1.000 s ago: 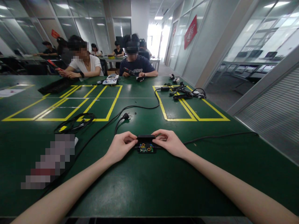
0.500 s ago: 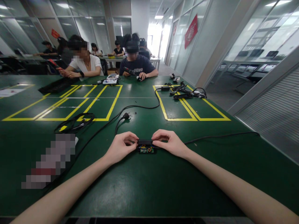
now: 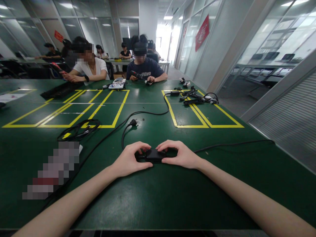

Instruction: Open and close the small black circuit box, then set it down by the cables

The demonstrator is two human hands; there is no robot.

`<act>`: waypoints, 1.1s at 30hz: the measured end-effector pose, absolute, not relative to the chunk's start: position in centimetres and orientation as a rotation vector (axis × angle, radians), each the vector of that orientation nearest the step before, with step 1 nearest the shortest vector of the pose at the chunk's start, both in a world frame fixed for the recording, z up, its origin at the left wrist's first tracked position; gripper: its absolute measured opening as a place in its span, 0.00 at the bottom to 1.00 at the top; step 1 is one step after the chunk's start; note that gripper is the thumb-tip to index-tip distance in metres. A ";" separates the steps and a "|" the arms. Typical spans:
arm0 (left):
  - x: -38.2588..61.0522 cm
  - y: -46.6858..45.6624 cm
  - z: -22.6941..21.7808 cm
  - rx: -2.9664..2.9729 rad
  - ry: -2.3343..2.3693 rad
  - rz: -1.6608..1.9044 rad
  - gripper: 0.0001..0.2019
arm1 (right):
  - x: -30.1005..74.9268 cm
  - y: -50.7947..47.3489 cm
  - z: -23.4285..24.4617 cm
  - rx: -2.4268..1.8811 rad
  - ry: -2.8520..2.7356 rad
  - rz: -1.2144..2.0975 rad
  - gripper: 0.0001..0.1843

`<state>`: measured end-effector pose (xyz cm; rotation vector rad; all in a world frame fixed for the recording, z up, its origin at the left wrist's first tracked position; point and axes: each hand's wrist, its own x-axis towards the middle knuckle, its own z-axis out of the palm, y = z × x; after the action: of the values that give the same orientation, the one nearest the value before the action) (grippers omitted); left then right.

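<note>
A small black power adapter (image 3: 155, 154) lies on the green table (image 3: 158, 197) in front of me, its black cover closed over it. My left hand (image 3: 130, 159) grips its left end with fingers curled round it. From the other side my right hand (image 3: 178, 154) pinches the right end. A black cord (image 3: 234, 144) runs from the adapter to the right along the table. Another black cord with a plug (image 3: 133, 123) curves away just behind my left hand.
A coil of black cable (image 3: 79, 130) lies at the left by yellow floor-tape boxes (image 3: 98, 108). More adapters and cables (image 3: 197, 98) are piled at the far right. Two people sit across the table, handling tools; others sit further back.
The black cover, which stood raised behind the exposed circuit board, has come down over it. Both hands have closed in round the adapter's ends.
</note>
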<state>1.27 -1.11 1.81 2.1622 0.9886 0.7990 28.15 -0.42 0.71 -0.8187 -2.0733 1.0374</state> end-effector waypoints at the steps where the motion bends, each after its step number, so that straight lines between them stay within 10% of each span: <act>1: 1.3 -1.1 1.7 2.206 0.995 0.778 0.21 | 28.2 -0.4 0.7 -0.802 -2.094 1.017 0.15; 33: 2.0 -1.2 1.1 2.751 0.952 0.505 0.10 | 26.8 -1.1 0.7 -0.753 -2.681 0.167 0.18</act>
<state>1.96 -1.24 1.14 2.7508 0.9523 0.5045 26.79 -1.09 0.66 -0.7530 -2.6807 0.1672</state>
